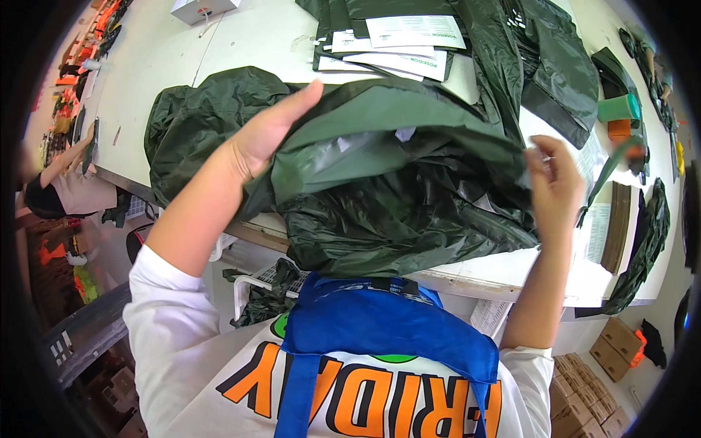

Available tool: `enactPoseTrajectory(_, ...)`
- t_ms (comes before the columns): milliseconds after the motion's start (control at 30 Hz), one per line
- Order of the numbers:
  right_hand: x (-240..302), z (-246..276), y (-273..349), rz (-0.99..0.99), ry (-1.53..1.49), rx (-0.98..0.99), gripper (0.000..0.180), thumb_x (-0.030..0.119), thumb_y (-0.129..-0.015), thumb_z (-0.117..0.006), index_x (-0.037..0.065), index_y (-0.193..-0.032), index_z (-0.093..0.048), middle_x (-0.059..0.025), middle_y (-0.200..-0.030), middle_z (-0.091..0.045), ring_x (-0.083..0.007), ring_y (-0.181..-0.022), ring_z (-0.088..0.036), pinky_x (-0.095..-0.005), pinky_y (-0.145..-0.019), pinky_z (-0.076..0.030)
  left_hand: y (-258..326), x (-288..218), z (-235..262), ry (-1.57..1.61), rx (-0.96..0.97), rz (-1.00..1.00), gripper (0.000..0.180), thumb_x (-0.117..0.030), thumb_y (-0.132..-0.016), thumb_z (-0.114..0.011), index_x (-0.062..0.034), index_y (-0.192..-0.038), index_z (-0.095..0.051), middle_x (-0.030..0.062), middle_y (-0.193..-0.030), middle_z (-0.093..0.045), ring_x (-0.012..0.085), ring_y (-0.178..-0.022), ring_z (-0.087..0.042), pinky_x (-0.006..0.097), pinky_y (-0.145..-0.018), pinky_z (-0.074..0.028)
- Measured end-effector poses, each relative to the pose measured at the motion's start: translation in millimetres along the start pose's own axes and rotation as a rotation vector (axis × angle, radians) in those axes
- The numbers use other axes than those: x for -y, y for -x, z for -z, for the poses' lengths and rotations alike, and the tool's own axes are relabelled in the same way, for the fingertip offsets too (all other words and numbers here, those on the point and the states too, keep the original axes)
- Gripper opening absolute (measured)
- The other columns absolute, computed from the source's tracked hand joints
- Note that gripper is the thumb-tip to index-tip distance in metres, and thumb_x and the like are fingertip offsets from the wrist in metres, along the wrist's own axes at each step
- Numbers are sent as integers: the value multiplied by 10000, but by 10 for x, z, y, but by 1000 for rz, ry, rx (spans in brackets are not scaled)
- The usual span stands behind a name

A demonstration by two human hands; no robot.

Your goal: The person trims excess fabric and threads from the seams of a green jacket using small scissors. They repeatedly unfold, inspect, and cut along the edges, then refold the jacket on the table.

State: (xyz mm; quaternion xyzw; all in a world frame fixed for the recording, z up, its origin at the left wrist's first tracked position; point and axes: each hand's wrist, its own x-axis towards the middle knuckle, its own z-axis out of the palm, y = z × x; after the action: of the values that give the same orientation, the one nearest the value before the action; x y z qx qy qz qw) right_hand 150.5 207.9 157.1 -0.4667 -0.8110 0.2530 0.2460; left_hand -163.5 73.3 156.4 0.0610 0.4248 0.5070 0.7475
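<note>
A thin, shiny dark green garment (409, 219) lies bunched over the table's near edge, its kind hidden by the folds. Its upper rim is lifted into an arch between my hands, with the paler green inside showing. At the left end of this arch, my left hand (274, 131) grips the cloth, thumb stretched upward and fingers hidden behind the fabric. My right hand (556, 179) has curled fingers at the arch's right end, pinching the edge; it is slightly blurred. More of the crumpled dark green cloth (197, 117) spreads beyond my left forearm.
Flat dark green packets with white printed cards (416, 33) lie at the far side of the white table (255, 36). Dark folded garments (555, 66) and a green roll (618, 108) are to the right. Cardboard boxes (613, 350) stand lower right. Another person's arm (67, 162) reaches in far left.
</note>
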Motion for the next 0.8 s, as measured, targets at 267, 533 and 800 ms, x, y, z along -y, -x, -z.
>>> enactPoseTrajectory(267,371,-558,-54,293,-164,-59,527,8,-658,-767,120,-1145,-599,-101,-1182,-502,-210,-842,-645,-294,-673,-579,95,63,-124,-578,49,-205,567,-233,-740,-720,41,-1203,-542,97,-1077,-644,172,-935,-625,306,-868,-494)
enactPoseTrajectory(533,332,-359,-212,103,-423,513,117,33,-767,-671,10,-812,-566,-24,-681,-502,-88,-585,-420,-244,-547,-353,-13,251,-163,-119,34,-105,495,-279,-912,-561,75,-1251,-487,194,-1171,-598,266,-1037,-624,404,-924,-502)
enactPoseTrajectory(800,236,-336,-239,74,-480,565,105,83,-779,-607,15,-801,-530,24,-664,-450,-58,-632,-385,-232,-566,-343,86,332,-271,-578,113,-60,652,-201,-695,-814,27,-1234,-526,49,-1101,-611,109,-980,-560,255,-899,-429)
